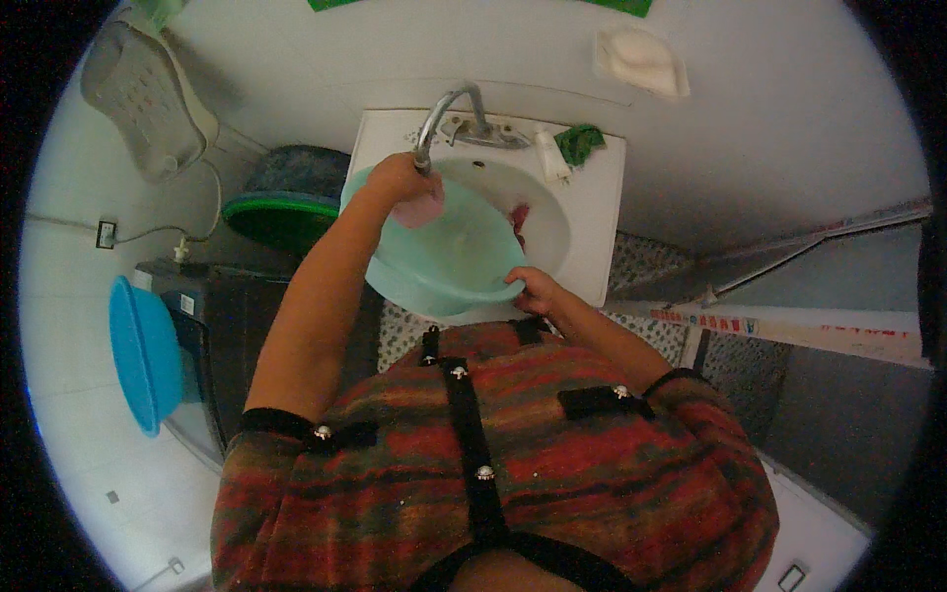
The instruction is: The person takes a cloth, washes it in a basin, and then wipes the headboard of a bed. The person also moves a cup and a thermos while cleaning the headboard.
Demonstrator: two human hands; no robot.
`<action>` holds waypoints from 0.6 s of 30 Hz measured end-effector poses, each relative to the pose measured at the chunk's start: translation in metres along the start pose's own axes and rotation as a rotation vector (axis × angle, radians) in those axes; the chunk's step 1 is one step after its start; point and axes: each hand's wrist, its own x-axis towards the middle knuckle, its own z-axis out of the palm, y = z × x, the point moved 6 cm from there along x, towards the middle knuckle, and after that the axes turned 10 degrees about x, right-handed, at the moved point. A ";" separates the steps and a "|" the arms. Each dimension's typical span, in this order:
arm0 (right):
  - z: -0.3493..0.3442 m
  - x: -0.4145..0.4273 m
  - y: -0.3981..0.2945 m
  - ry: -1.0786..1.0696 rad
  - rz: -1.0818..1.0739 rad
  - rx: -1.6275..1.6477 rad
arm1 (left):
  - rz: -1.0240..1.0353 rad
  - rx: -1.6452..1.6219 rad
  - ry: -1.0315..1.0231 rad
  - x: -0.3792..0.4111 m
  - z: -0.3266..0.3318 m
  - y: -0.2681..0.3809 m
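Observation:
A pale green plastic basin rests tilted over the white washbasin, covering much of its bowl. My right hand grips the basin's rim at the near right side. Just under the end of the chrome gooseneck faucet, my left hand holds a pink cloth or sponge against the inside of the basin's far left wall. Whether water is running cannot be made out. Something dark red lies in the sink bowl, partly hidden by the basin.
A white tube and a green scrubber or cloth sit on the sink's back right corner. To the left are a green-rimmed tub, a dark appliance and a blue basin. A soap dish is on the wall.

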 end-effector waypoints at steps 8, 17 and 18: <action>0.026 -0.014 0.013 -0.094 0.018 0.104 | -0.033 0.107 -0.145 -0.002 -0.004 0.004; 0.022 0.005 0.026 -0.205 0.119 0.004 | -0.042 0.166 -0.258 0.007 0.005 -0.001; 0.018 0.006 0.027 -0.117 0.100 -0.009 | -0.038 0.175 -0.279 0.008 0.006 -0.002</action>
